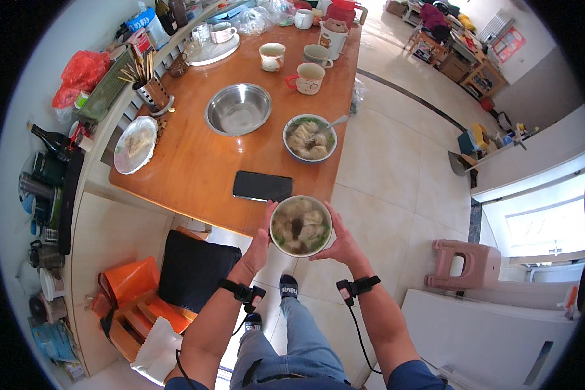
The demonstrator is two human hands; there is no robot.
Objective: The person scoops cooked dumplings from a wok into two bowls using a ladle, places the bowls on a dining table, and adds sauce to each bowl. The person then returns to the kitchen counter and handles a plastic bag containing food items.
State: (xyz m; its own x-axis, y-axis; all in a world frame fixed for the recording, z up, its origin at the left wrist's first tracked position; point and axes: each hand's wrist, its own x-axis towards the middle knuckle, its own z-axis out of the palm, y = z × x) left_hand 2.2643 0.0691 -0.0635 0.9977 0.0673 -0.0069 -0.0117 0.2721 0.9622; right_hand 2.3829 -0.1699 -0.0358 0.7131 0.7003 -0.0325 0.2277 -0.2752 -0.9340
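Between my two hands is a bowl of dumpling soup [301,226] with green herbs in the broth. My left hand [260,243] grips its left side, and my right hand [342,239] grips the right. The bowl is at the near edge of the wooden table [190,161]; whether its base touches the tabletop is hidden. Just beyond my left fingers lies a black smartphone [263,185]. Farther up, near the table's right edge, stands a second bowl of dumplings [310,139] with a spoon [337,122] leaning in it.
A steel basin [238,109], a plate with food [136,145] and several mugs [306,79] stand on the table. At left is a wooden chair [131,324] with a black cushion [197,268]. A pink stool [463,263] and a white appliance [487,336] are at right.
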